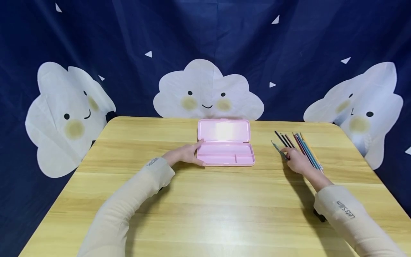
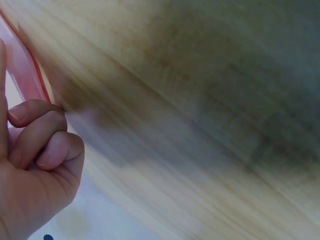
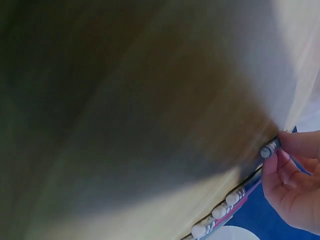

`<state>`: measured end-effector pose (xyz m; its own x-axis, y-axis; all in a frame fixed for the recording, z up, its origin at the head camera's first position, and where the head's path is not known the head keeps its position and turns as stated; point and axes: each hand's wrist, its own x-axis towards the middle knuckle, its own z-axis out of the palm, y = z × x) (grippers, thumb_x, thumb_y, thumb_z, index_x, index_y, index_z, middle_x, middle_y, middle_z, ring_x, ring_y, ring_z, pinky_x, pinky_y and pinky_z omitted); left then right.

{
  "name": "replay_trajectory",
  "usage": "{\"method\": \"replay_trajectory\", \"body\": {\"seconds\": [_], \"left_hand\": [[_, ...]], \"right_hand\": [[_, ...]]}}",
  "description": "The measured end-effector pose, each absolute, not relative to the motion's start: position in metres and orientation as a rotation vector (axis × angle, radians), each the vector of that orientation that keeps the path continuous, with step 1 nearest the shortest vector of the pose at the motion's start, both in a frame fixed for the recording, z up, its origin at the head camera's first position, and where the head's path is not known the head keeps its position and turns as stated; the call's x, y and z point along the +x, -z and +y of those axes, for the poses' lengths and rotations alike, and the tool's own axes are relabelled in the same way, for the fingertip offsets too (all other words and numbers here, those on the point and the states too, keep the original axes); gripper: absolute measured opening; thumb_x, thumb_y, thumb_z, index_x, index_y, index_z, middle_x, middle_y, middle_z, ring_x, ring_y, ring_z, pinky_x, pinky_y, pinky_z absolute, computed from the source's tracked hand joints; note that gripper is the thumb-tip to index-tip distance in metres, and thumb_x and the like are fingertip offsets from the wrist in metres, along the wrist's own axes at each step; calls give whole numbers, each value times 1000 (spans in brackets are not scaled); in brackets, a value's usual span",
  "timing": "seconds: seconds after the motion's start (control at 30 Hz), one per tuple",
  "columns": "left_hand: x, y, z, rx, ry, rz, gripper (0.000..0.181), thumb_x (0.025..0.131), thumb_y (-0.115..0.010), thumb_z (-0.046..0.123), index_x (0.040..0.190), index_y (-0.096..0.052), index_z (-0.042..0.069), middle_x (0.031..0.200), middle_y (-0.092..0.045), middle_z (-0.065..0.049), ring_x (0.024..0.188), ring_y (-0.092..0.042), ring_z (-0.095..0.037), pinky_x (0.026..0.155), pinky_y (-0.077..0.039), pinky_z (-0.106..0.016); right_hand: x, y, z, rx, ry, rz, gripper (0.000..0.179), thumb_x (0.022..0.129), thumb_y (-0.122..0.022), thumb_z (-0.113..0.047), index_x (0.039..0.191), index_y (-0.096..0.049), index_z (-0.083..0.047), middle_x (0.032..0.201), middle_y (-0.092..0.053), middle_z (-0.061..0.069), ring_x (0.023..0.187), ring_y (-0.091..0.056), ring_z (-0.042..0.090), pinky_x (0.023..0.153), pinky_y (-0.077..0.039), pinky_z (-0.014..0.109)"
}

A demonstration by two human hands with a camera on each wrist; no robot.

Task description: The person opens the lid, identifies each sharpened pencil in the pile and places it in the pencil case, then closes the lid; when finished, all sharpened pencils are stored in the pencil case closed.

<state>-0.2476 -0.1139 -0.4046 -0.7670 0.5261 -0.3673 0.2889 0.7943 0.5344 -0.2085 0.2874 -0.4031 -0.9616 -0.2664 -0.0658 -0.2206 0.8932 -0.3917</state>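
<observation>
Wooden worktop (image 1: 224, 207): two slips possible

Right fingers (image 1: 291, 156) pinch one pencil (image 1: 278, 148), right of centre; a loose hold could drop it. Left fingers (image 1: 196, 145) grip one pink case (image 1: 224, 148), mid-frame; uneven pressure could skew it. Perhaps seven more pencils (image 1: 307, 149) overlap alongside. Behind: one curtain (image 1: 212, 32), three clouds (image 1: 208, 82).
</observation>
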Motion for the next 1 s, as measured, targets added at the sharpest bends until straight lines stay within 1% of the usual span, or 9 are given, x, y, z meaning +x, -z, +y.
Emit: {"method": "replay_trajectory", "body": {"seconds": [0.17,0.37,0.5,0.6,0.77,0.87,1.0], "left_hand": [[-246,405,-113,605,-632,2471,109,74,-71,44,147,2,10,147,-18,-23,135,-23,-29,110,-19,-37],[-246,404,-114,611,-618,2476,108,75,-71,44,147,2,9,147,-19,-24,134,-24,-30,110,-20,-38],[-247,405,-114,610,-604,2484,108,75,-71,44,147,1,9,146,-21,-24,134,-26,-30,110,-21,-38],[-247,406,-113,610,-593,2492,107,75,-70,45,147,1,9,146,-22,-25,133,-27,-30,109,-22,-37],[-247,405,-112,613,-568,2504,107,75,-70,44,147,1,9,144,-24,-26,132,-29,-30,109,-23,-37],[-248,405,-112,610,-554,2505,107,75,-71,44,147,1,9,144,-24,-27,132,-29,-31,109,-23,-36],[-249,404,-112,613,-548,2504,107,75,-71,43,147,0,9,144,-23,-27,133,-28,-31,109,-22,-37]], "right_hand": [[-211,404,282,-480,668,2954,38,73,-46,18,111,-50,16,78,-56,19,75,-52,31,65,-43,41],[-219,401,268,-592,736,3035,34,78,-47,16,112,-52,12,78,-52,16,76,-48,30,69,-40,44],[-226,404,252,-730,809,3064,31,77,-51,17,106,-55,11,77,-50,15,76,-48,27,69,-42,42],[-230,406,237,-828,831,3036,30,76,-52,17,104,-58,8,80,-52,14,77,-49,25,69,-44,40],[-234,405,212,-1009,808,2946,34,78,-50,17,108,-60,5,84,-54,12,80,-51,25,73,-46,41],[-237,403,197,-1104,750,2905,34,79,-51,17,109,-61,4,84,-54,11,78,-52,24,72,-47,40],[-241,401,179,-1199,669,2862,33,77,-52,17,106,-62,4,80,-53,9,71,-48,19,67,-45,34]]}}
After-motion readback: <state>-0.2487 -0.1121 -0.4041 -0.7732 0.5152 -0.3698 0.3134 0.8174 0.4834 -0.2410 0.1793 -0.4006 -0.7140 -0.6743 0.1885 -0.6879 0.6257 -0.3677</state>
